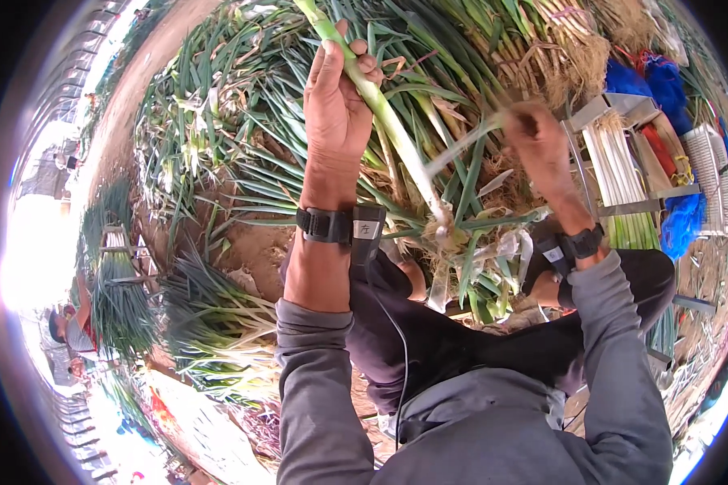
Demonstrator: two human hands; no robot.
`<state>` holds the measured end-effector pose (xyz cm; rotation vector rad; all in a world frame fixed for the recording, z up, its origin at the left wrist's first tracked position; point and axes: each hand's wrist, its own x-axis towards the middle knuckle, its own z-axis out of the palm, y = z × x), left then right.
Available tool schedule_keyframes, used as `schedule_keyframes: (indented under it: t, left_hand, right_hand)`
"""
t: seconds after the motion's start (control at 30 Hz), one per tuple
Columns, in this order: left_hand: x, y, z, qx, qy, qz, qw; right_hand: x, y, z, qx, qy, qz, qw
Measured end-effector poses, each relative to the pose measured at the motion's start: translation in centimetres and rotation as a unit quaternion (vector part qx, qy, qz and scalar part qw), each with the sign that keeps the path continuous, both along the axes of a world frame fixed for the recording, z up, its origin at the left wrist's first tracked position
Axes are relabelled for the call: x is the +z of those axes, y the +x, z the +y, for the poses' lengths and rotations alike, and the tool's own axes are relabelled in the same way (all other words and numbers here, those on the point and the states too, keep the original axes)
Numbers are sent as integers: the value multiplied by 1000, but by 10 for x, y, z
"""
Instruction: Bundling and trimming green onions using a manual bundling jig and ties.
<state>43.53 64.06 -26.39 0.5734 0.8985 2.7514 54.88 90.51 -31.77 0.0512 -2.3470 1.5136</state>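
Grey sleeves (315, 388) closest, left hand (336, 105) raised and clamped round a green onion (396, 137), blurry right hand (542, 141) pinching its peeled leaf (461, 145), onion heap (243, 153) behind, trimmed stalks in a rack (615, 162) right.

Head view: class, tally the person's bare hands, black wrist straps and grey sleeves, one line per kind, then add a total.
Bare hands: 2, the left hand and the right hand
Black wrist straps: 2
Grey sleeves: 2
Total: 6

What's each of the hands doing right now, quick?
Left hand: closed around a green onion stalk, held up.
Right hand: blurred, gripping a peeled strip of that stalk.
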Motion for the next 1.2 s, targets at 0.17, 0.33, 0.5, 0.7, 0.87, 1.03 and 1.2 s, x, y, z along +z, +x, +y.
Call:
schedule_keyframes:
  t: [0.17,0.33,0.5,0.7,0.87,1.03,1.2]
  left_hand:
    - [-1,2,14,60,-36,-10,998]
    - [-2,13,28,72,-80,-30,994]
    - [-12,7,28,24,-77,7,997]
    - [-16,11,25,10,-68,-17,998]
    - [-16,13,22,-5,-64,-13,998]
    - [-9,19,24,-12,-59,-16,998]
    - [-11,17,25,14,-66,-9,998]
  right_hand:
    - [-47,9,13,-20,237,-54,970]
    - [20,-13,-64,44,67,115,990]
    - [33,-37,-90,47,62,193,978]
    - [35,-47,-80,126,-26,53,990]
    - [39,-51,-73,212,-126,-64,967]
    - [45,-36,-80,170,34,65,983]
    - [42,-31,-86,122,-13,54,991]
